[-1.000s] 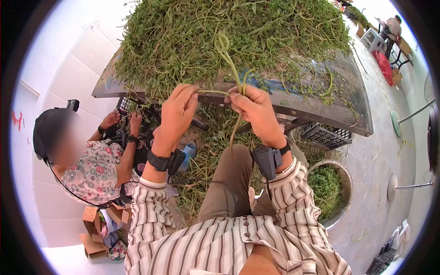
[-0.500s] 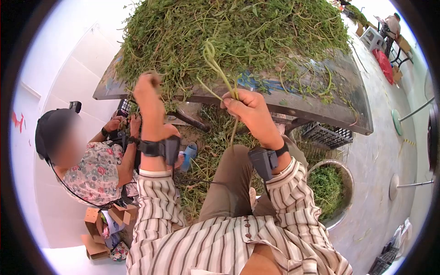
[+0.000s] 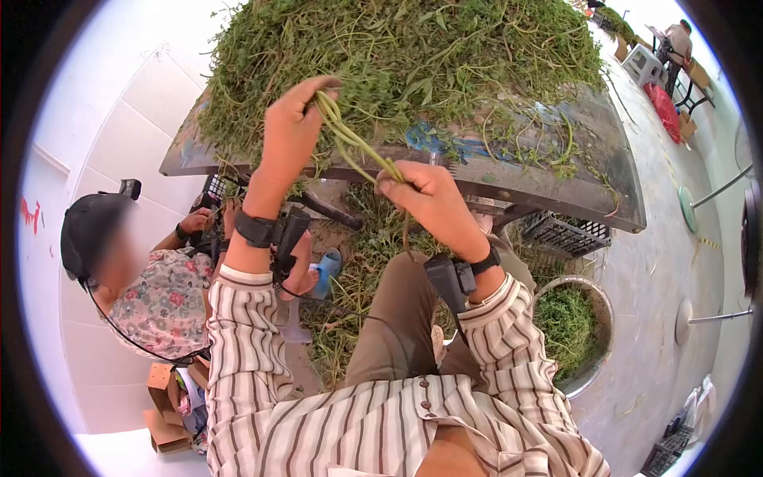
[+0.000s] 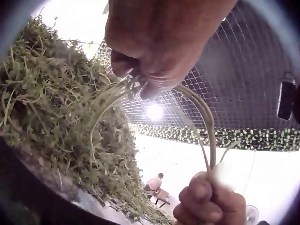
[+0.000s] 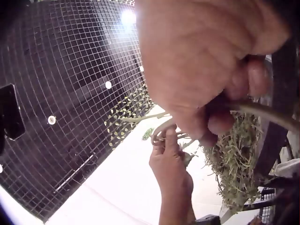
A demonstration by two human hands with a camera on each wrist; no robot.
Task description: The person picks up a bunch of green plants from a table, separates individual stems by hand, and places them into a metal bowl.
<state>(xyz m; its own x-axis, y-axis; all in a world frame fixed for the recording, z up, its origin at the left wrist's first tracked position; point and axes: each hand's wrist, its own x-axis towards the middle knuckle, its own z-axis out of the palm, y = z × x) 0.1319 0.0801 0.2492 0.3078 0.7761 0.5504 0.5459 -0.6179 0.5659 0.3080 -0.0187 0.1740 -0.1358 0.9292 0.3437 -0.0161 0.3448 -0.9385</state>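
A small bunch of long green plant stems stretches slantwise between the hands in front of the table edge. My left hand pinches its upper end, where the stems bend over in a loop. Lower and to the right, my right hand grips the bunch between thumb and fingers, with a stem end hanging below it. In the left wrist view the stems arch down from the left hand into the right fist. The right wrist view has a thick stem sticking out of the right hand.
A large heap of leafy stems covers the table. A black crate stands beneath it, and a round tub of greens sits at the right. Another person sits at the left. Loose stems litter the floor.
The left hand let go of a side stem, swung left, then came back up to take the top of the bunch. The bunch now leans left; the right hand has kept its hold.
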